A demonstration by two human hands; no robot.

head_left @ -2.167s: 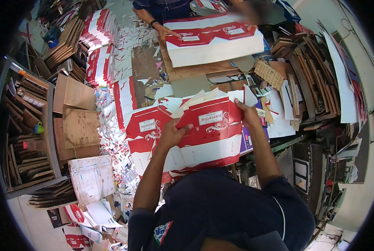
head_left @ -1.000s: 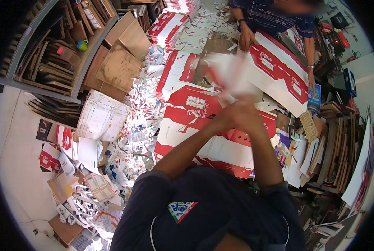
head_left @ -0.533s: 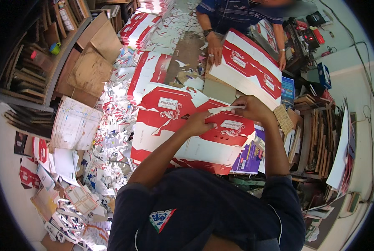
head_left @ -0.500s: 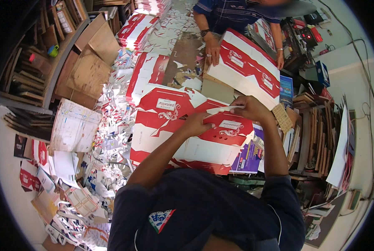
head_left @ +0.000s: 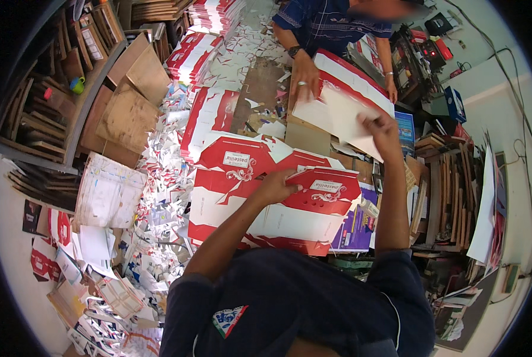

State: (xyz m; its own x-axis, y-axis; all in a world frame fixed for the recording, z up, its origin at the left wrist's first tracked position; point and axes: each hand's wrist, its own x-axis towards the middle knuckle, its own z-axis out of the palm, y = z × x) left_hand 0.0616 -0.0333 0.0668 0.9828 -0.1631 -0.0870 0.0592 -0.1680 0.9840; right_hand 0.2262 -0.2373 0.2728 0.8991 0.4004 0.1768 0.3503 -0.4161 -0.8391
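Flat red-and-white card box blanks lie stacked in front of me. My left hand is closed at a cut edge of the top blank, its thumb over the red panel. Farther off to the right, my right hand, smeared by motion, pinches the edge of a pale card sheet. That sheet is blurred and lies slanted over another stack of red-and-white blanks. A co-worker's hand, also blurred, is at that stack's left end.
Paper offcuts cover the area to the left. More stacked blanks stand beyond them. Wooden boards lean at the left, and upright boards stand at the right. A purple printed sheet lies beside my blanks.
My right hand has left the blanks before me and moved away to the co-worker's stack. A pale sheet now covers part of that stack. My left hand stays on my blanks.
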